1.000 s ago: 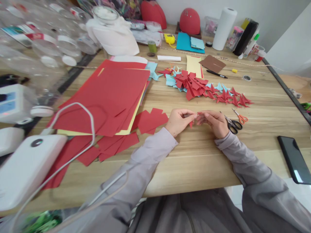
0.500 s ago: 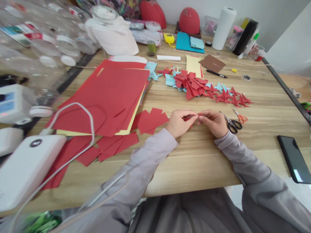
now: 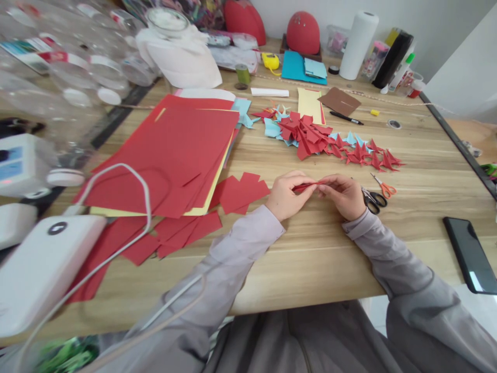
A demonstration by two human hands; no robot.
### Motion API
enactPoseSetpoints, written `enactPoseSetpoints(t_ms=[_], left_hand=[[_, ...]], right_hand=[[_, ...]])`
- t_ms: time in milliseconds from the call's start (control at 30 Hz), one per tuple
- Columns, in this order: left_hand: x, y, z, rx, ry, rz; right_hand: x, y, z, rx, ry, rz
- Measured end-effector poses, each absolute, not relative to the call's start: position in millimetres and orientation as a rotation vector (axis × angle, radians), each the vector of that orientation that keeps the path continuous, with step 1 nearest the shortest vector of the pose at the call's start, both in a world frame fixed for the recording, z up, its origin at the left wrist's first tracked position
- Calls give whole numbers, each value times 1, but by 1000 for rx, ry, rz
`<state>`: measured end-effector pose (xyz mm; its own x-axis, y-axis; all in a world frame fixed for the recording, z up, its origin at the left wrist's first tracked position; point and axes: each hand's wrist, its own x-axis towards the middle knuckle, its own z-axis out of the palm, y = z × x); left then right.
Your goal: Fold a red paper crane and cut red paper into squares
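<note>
Red paper (image 3: pixel 306 185) gripped from both sides

The narrow folded piece lies lengthwise between the person's hands, over the table (image 3: pixel 310 269). The left hand (image 3: pixel 286 196) pinches its 9 o'clock part, and the right hand (image 3: pixel 345 198) pinches its 3 o'clock end. Toward 6 o'clock, a broad stretch of wood runs between the grey sleeves (image 3: pixel 248 238) to the table's near edge. At 12, a narrower strip of wood separates the hands from piled red paper shapes (image 3: pixel 306 135). Room is tighter sideways: red cut pieces (image 3: pixel 240 194) lie just beside the left hand at 9, black-handled scissors (image 3: pixel 373 198) beside the right at 3. A phone (image 3: pixel 469 254) lies at 4, by the near edge.
</note>
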<state>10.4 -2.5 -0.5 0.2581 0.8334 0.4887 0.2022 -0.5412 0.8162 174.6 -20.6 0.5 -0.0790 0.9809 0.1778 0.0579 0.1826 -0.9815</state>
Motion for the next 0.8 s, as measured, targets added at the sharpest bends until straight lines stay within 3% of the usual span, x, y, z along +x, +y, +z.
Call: enactPoseSetpoints(t_ms=[533,800], left_hand=[[7,1,-6,2139,871,1256],[6,2,-8,2206,877,1209]], right_hand=[[185,-21,2,-1169,-1955,441],[187,-19,-2,-1135,-2048,366]])
